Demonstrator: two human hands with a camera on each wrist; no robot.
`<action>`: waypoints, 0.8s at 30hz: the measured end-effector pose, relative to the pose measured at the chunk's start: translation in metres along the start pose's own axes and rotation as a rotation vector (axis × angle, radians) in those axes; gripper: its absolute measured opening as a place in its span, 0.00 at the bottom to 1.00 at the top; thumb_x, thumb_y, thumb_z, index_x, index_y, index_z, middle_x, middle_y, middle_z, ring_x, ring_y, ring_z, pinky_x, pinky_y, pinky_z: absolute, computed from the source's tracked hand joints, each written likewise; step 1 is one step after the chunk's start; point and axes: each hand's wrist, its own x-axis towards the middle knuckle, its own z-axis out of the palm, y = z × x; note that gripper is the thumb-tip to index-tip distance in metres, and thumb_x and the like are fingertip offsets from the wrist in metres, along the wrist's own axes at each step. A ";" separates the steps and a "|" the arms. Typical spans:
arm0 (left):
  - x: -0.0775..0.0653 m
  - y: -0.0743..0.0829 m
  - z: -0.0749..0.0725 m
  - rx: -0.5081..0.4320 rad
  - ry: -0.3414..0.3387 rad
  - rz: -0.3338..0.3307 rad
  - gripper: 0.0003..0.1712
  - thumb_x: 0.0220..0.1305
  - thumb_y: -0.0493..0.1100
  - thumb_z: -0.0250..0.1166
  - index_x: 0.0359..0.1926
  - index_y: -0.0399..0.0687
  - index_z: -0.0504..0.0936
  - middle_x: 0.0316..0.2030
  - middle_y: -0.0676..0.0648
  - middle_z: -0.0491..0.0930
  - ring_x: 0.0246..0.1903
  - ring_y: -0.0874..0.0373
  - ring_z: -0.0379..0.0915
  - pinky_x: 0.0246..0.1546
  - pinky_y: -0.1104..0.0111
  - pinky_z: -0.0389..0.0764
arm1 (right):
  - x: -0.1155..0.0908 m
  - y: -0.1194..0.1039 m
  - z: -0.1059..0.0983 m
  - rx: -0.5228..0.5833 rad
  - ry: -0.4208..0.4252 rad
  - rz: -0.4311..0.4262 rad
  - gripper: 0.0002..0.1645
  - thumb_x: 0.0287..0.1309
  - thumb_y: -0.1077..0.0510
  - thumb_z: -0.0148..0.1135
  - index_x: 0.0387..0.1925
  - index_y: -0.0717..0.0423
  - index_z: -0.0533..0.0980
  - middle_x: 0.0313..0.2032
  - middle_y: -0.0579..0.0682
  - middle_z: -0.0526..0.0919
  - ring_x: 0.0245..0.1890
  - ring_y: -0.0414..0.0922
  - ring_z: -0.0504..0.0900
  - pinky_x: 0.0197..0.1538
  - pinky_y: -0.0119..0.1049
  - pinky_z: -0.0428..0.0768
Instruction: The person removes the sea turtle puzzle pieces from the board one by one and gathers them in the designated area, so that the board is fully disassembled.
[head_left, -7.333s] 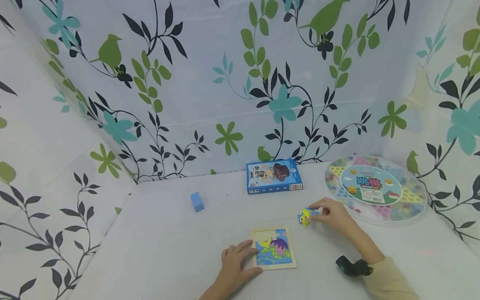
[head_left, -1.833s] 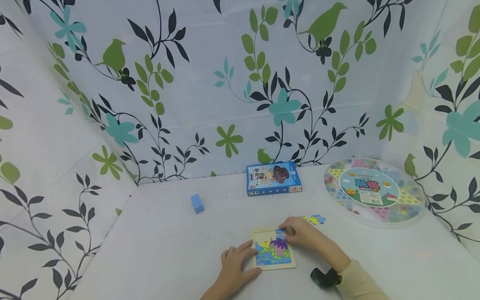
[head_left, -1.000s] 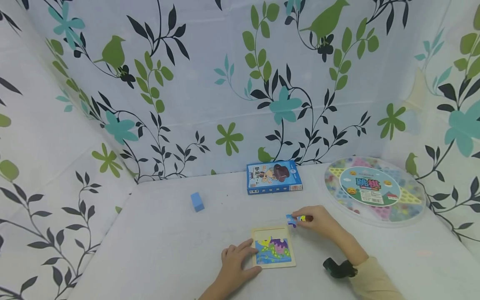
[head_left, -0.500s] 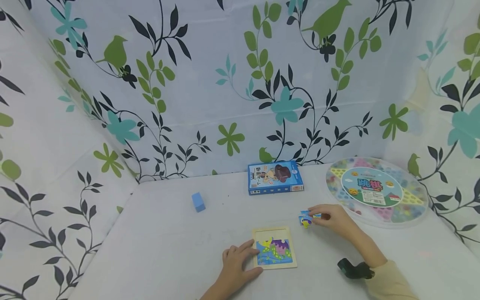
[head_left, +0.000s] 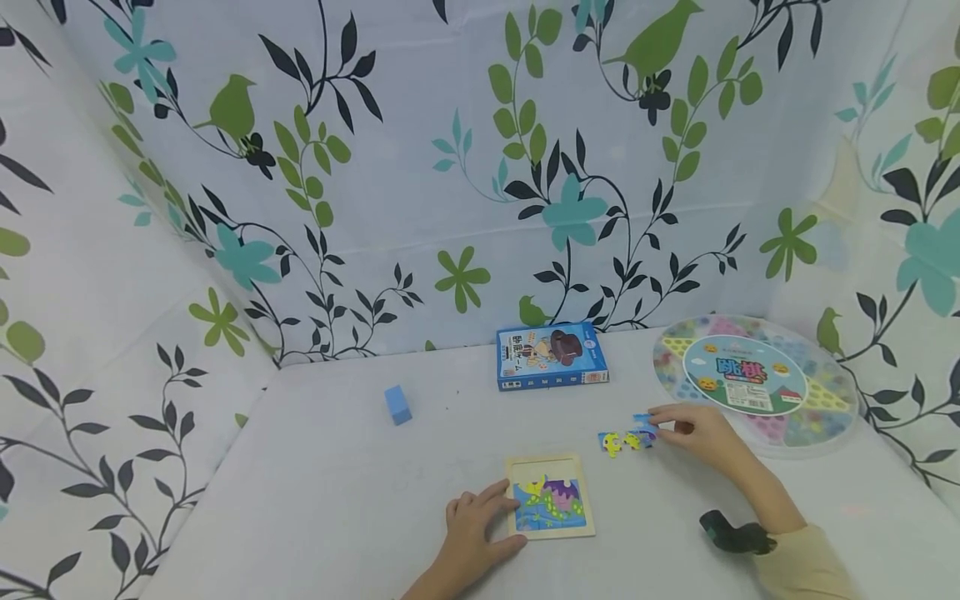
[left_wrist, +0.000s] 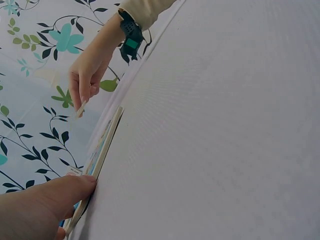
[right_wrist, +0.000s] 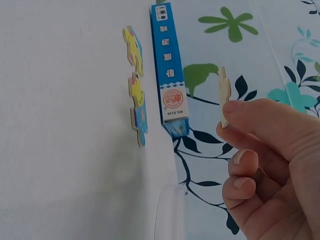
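Note:
My left hand holds the left side of a small wooden jigsaw tray, thumb at its lower edge; in the left wrist view the thumb presses the tray's side. Its lower part shows a purple, pink and yellow picture on blue; a bare strip runs along the top. My right hand pinches a jigsaw piece between thumb and forefinger, seen edge-on in the right wrist view, off the table. Below it lie two joined-looking blue and yellow pieces, close together on the table.
A blue game box lies at the back by the patterned cloth. Right of it is a round, flat Chinese checkers set, close behind my right hand. A small blue block sits to the left. The right wrist wears a dark device.
My right hand was at the tray's upper right corner, then lifted a piece out and carried it right and back over the loose pieces. The left hand has stayed on the tray.

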 end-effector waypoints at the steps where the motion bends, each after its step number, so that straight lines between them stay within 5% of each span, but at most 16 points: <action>1: 0.000 0.000 0.000 -0.001 0.001 0.002 0.23 0.50 0.62 0.62 0.45 0.57 0.77 0.56 0.49 0.69 0.31 0.65 0.53 0.38 0.53 0.52 | -0.001 0.002 -0.002 -0.006 0.007 -0.003 0.10 0.44 0.69 0.65 0.33 0.58 0.82 0.37 0.52 0.82 0.21 0.34 0.67 0.23 0.29 0.67; 24: 0.000 -0.001 0.000 0.020 0.007 0.009 0.24 0.50 0.63 0.61 0.45 0.57 0.77 0.55 0.49 0.69 0.32 0.65 0.54 0.38 0.54 0.52 | -0.013 0.024 -0.014 -0.002 -0.025 0.082 0.07 0.43 0.68 0.66 0.29 0.59 0.82 0.37 0.57 0.81 0.19 0.33 0.64 0.22 0.30 0.66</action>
